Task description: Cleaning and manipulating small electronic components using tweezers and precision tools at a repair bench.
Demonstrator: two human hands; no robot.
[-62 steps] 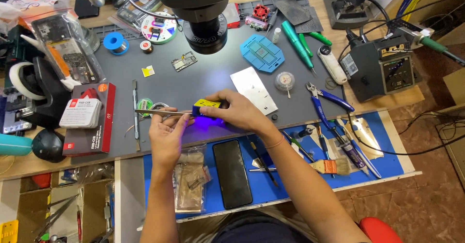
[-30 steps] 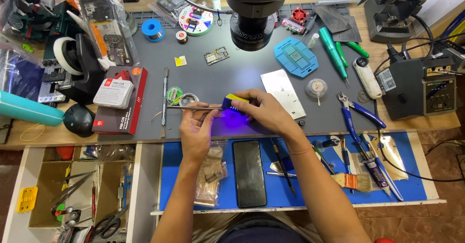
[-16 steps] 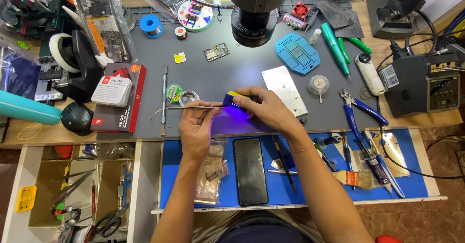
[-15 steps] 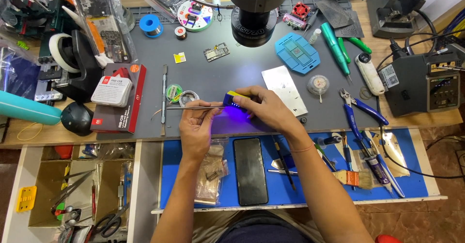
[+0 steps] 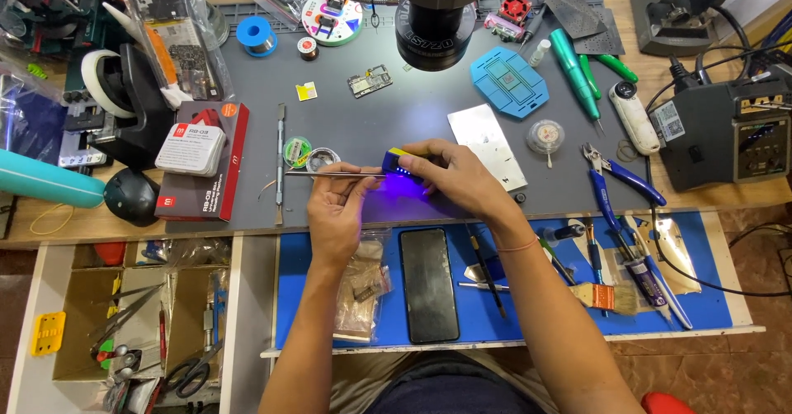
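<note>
My right hand (image 5: 458,179) grips a small yellow-and-blue torch (image 5: 396,162) that throws violet light (image 5: 388,193) onto the grey work mat (image 5: 388,125). My left hand (image 5: 340,216) rests on the mat just left of it and holds thin metal tweezers (image 5: 318,172) lying level, tips pointing left. Whatever lies under the violet light between the two hands is hidden by my fingers. A black microscope head (image 5: 435,14) hangs above the mat.
A black phone (image 5: 429,282) and plastic bags (image 5: 363,290) lie on the blue mat (image 5: 528,298). Blue-handled pliers (image 5: 619,183), a brush (image 5: 606,296), a small circuit board (image 5: 370,81), a metal plate (image 5: 487,146), a red-black box (image 5: 202,171) and an open tool drawer (image 5: 132,331) surround me.
The view has shifted slightly. Both hands stay in the same place on the mat, with the torch still lit and the tweezers still held.
</note>
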